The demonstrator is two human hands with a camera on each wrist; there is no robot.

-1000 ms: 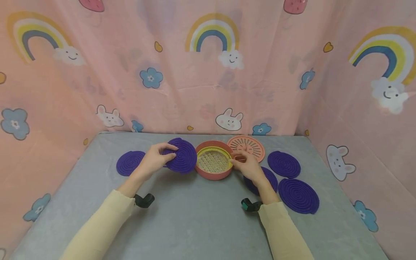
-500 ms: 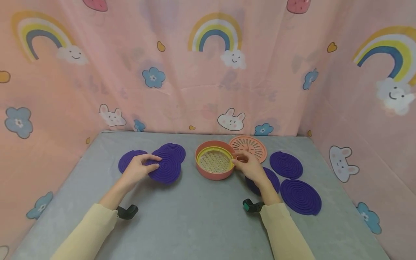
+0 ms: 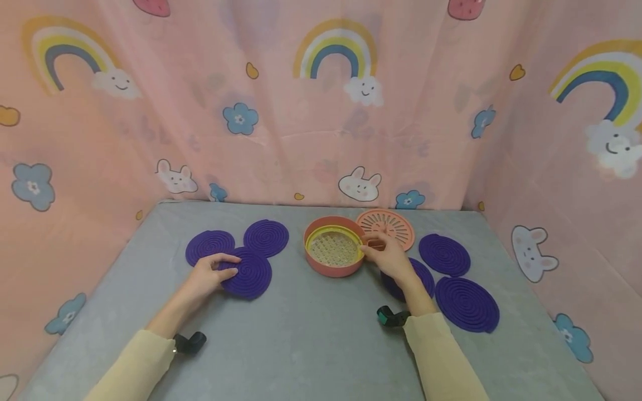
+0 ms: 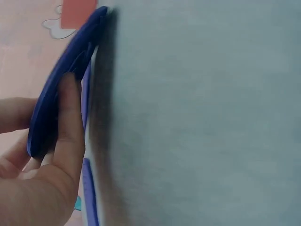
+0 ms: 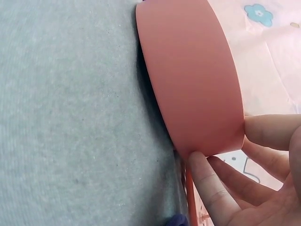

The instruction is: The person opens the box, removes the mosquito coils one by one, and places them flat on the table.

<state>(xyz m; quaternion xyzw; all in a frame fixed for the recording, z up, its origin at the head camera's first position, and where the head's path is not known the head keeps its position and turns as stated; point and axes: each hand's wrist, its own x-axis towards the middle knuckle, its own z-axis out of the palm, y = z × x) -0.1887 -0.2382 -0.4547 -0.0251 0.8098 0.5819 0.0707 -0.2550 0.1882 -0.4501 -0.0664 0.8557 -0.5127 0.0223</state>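
Observation:
My left hand (image 3: 208, 273) pinches a purple mosquito coil (image 3: 251, 275) by its left edge, thumb on one face and fingers on the other. In the left wrist view this coil (image 4: 59, 77) tilts close over the table, casting a shadow. My right hand (image 3: 388, 259) holds the right rim of a round coral mosquito-coil box (image 3: 326, 271). Inside the box are a yellow ring (image 3: 312, 236) and a mesh floor (image 3: 333, 249). The right wrist view shows the thumb against the box's outer wall (image 5: 190, 70) and a finger at its rim.
Two more purple coils, one left (image 3: 209, 246) and one behind (image 3: 266, 238), lie by my left hand. A slotted coral lid (image 3: 401, 225) lies behind my right hand. Several coils (image 3: 444, 254) lie at the right, one partly under my right wrist. A patterned curtain (image 3: 321, 139) surrounds the table.
My left hand has carried its coil left and toward me, away from the box. The coil behind it has come into sight. My right hand stays at the box rim.

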